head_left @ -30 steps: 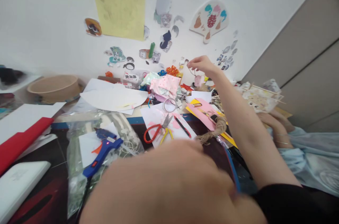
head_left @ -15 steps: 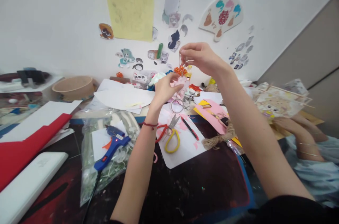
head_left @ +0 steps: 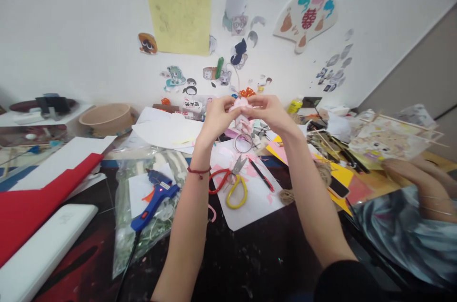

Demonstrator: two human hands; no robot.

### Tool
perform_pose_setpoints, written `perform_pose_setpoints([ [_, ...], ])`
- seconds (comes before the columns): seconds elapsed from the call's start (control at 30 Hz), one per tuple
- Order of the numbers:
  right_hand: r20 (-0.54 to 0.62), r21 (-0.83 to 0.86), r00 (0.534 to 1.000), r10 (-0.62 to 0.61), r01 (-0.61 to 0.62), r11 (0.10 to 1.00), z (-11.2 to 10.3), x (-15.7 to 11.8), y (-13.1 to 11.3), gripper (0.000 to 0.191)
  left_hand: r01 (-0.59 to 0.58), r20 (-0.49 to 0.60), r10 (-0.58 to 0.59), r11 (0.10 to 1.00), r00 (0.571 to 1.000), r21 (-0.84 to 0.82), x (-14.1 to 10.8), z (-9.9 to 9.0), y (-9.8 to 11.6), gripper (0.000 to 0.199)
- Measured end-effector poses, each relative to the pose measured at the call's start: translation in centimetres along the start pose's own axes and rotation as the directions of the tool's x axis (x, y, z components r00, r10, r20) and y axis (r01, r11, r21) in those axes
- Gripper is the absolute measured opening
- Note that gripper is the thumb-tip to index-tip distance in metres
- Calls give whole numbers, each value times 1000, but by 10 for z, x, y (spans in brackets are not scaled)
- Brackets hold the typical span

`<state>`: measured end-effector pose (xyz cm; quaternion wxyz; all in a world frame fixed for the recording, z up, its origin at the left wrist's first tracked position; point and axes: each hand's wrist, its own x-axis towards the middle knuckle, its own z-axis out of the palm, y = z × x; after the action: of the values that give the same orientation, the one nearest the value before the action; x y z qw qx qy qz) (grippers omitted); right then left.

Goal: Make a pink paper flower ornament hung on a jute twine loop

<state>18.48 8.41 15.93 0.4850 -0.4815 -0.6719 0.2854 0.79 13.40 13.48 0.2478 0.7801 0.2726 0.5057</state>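
Note:
Both of my hands meet in front of me over the back of the table, pinching a pale pink petalled piece (head_left: 243,123) that resembles a flower. My left hand (head_left: 220,114) grips its left side, and my right hand (head_left: 267,112) its right. A thin pale cord (head_left: 236,73) curves up above the fingers. Just behind lie orange beaded pieces (head_left: 247,92). Below the hands is a round ring (head_left: 236,146), perhaps a tape roll. Scissors with one red and one yellow handle (head_left: 237,199) rest open on a white sheet (head_left: 243,219), beside a red-and-black pencil (head_left: 262,175).
A blue glue gun (head_left: 153,202) lies on a clear plastic bag (head_left: 123,245) at left, its cord running forward. Farther left are a red sheet (head_left: 53,197) and a white slab (head_left: 46,249). Twine (head_left: 286,196) and a phone (head_left: 338,187) are at right, near another person's arm (head_left: 424,183).
My right hand has come down from the raised cord to the pink piece and now pinches it opposite my left hand. The view has shifted slightly.

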Motion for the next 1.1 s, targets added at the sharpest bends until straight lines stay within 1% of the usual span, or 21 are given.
perform_pose_setpoints([
  [0.07, -141, 39, 989, 41, -35, 999, 8, -5, 12, 46, 10, -35, -7, 998, 999, 63, 0, 2, -1, 14],
  [0.13, -259, 56, 963, 74, -61, 997, 14, -8, 26, 44, 10, -54, -3, 992, 999, 127, 0, 6, -2, 13],
  [0.23, -346, 74, 935, 82, -60, 995, 23, -8, 50, 40, -7, -46, 18, 972, 999, 233, -1, 14, -4, 11],
  [0.33, -401, 154, 910, 103, -44, 987, 34, -8, 74, 47, -24, -23, 34, 937, 999, 348, -2, 21, -9, 14],
  [0.4, -402, 230, 906, 131, -39, 972, 40, -8, 89, 52, -38, 7, 38, 916, 999, 399, -3, 24, -14, 15],
  [0.5, -390, 323, 904, 174, -42, 946, 44, -9, 108, 54, -49, 58, 27, 904, 998, 426, -4, 29, -22, 13],
  [0.57, -406, 364, 893, 194, -37, 931, 45, -11, 119, 52, -43, 79, 11, 908, 997, 418, -4, 32, -27, 12],
  [0.67, -432, 410, 877, 211, -18, 912, 44, -14, 130, 49, -33, 106, -6, 934, 994, 356, -3, 36, -34, 10],
  [0.73, -421, 440, 881, 216, -10, 898, 44, -17, 133, 47, -27, 117, -8, 954, 993, 298, -2, 38, -37, 8],
  [0.87, -358, 491, 910, 208, -6, 871, 48, -21, 130, 49, -12, 108, -13, 974, 994, 225, 1, 36, -40, 7],
  [1.03, -394, 508, 898, 195, 36, 861, 53, -22, 124, 47, 1, 129, -23, 986, 991, 168, 2, 33, -42, 16],
  [1.1, -387, 517, 903, 188, 44, 855, 54, -21, 124, 48, 6, 143, -26, 991, 989, 137, 2, 32, -41, 15],
])
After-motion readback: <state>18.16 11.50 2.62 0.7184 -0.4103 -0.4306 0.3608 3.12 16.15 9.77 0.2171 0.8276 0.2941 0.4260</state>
